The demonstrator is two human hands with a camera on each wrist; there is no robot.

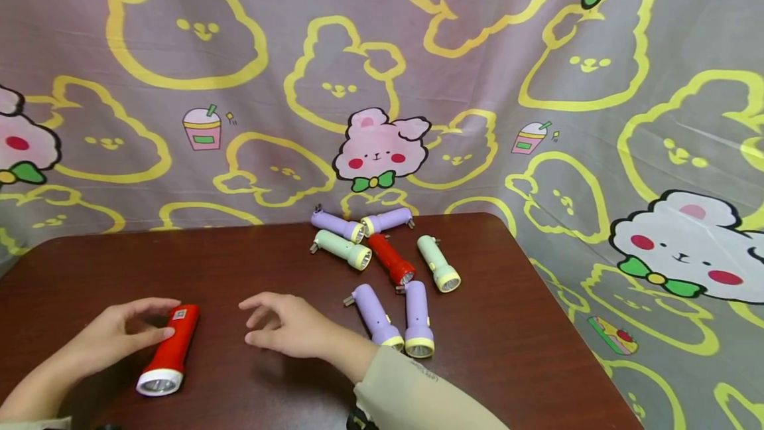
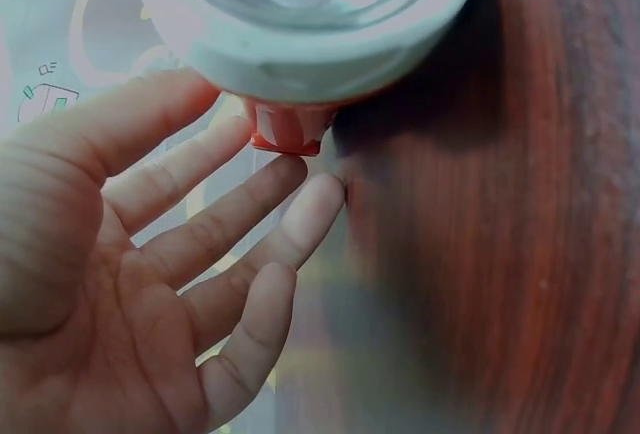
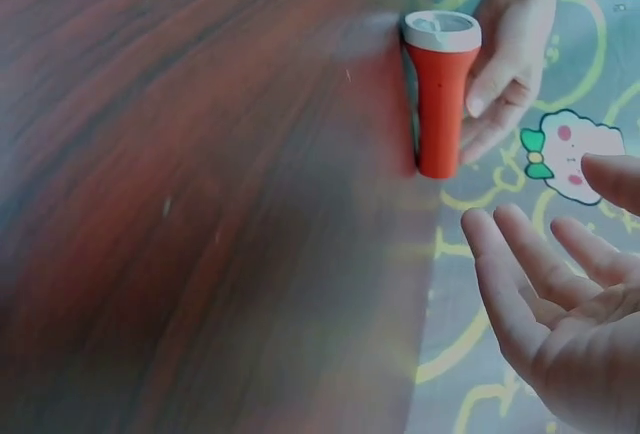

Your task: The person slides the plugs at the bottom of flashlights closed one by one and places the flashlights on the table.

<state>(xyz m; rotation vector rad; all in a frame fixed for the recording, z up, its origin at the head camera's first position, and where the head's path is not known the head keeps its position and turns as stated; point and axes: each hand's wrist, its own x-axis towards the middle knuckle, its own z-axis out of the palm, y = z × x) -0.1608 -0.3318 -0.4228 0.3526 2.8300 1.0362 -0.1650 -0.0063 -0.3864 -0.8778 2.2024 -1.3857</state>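
Observation:
A large red flashlight with a white head (image 1: 177,344) lies on the table at the left, lens toward me. My left hand (image 1: 119,334) is right beside it, thumb and index fingertip at its body. In the left wrist view the fingers are spread and only loosely bent below the white lens rim (image 2: 300,66); whether they touch the flashlight is hard to tell. Over the table, to the right of that flashlight, my right hand (image 1: 295,330) holds nothing, its fingers loosely bent. The right wrist view shows a gap between this hand (image 3: 580,304) and the red flashlight (image 3: 440,104).
Smaller flashlights lie in a group on the right: purple ones (image 1: 371,310), two pale green ones (image 1: 436,259) and a red one (image 1: 389,257). Some have metal plug prongs sticking out. A patterned curtain (image 1: 274,98) hangs behind the dark wooden table (image 1: 239,257).

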